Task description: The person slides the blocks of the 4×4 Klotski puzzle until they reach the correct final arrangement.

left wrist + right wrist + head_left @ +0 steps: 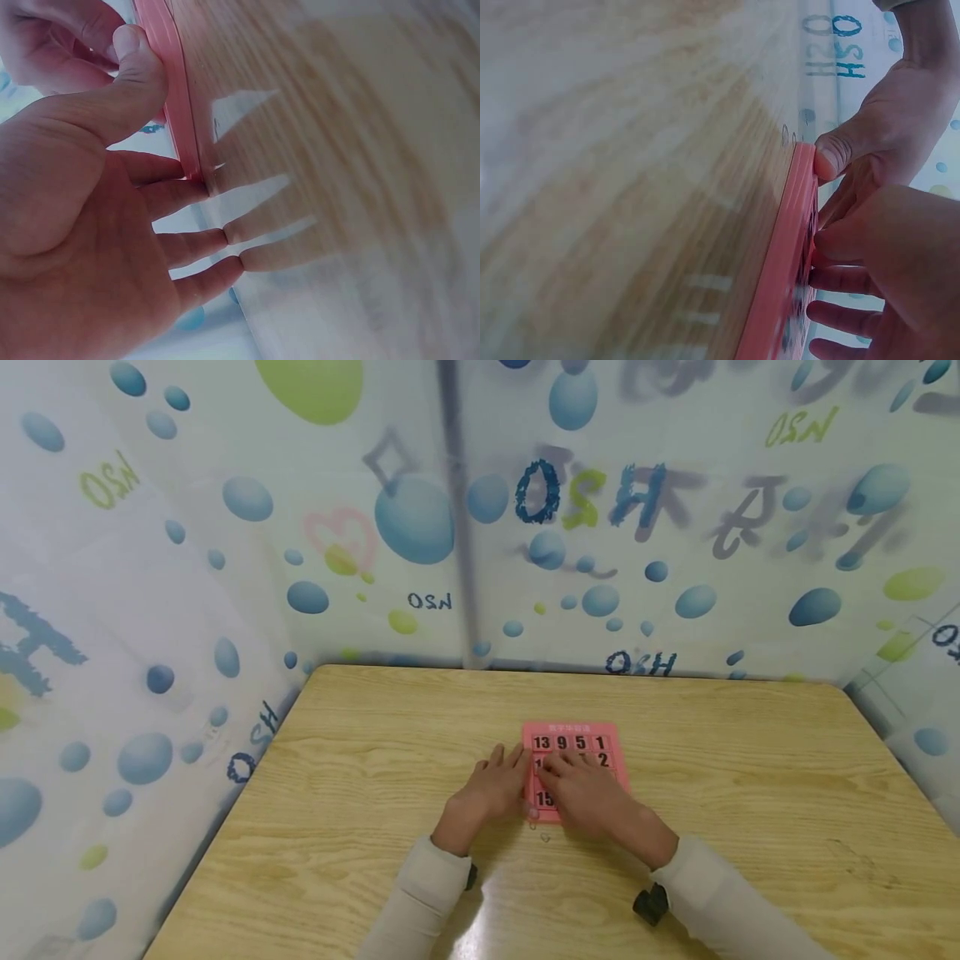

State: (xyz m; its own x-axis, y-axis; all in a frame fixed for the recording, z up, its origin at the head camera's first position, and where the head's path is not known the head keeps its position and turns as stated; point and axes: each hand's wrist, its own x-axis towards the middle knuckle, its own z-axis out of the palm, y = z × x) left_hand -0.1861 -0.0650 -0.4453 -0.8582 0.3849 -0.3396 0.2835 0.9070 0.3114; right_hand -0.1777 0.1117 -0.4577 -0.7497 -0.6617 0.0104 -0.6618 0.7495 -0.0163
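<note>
A pink number sliding puzzle (570, 728) with black numbers on its tiles lies flat on the wooden table. My left hand (495, 787) is at its left side: the thumb (129, 41) rests on the frame near the lower left corner, and the other fingers (199, 289) reach down to the tabletop along the edge, fairly straight. Over the tiles lies my right hand (588, 789), with loosely bent fingers (847, 319) whose tips are right at the tile faces. It hides several tiles in the middle and lower right; 13, 9, 5 and 1 show in the top row.
The wooden table (375, 735) stretches out on all sides of the puzzle. Behind it and at the sides stand pale curtain-like walls (510, 585) with blue and green dots. Dark wrist devices (651, 903) sit under the light sleeves (731, 893).
</note>
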